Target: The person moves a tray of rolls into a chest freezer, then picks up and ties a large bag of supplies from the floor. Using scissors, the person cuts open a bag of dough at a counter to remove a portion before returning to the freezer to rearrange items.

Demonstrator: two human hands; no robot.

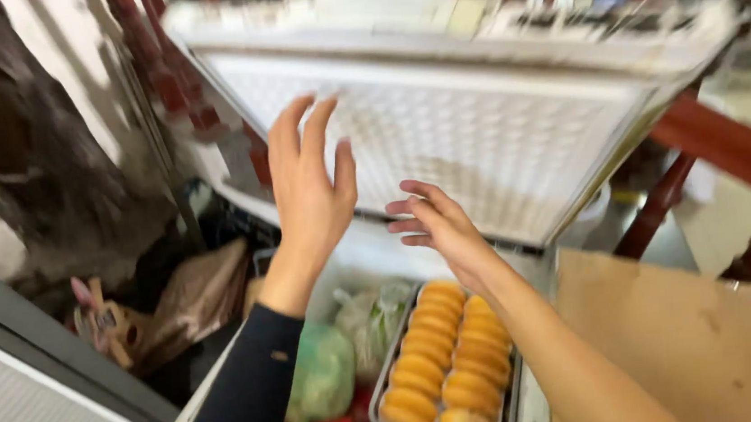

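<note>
I see the white freezer lid (pixel 477 130) raised in the upper middle of the frame, its long axis across; my left hand (pixel 308 185), fingers spread and holding nothing, is nearer; my right hand (pixel 438 225), loosely open, hangs just below its underside.

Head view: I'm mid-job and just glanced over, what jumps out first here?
The raised white lid of an open chest freezer fills the top of the picture, with the left hand and right hand both open and lifted in front of it, holding nothing. Below the right forearm, a tray of round orange-yellow buns sits in the freezer in two rows, beside a green bag. A brown cardboard sheet lies at lower right.
</note>
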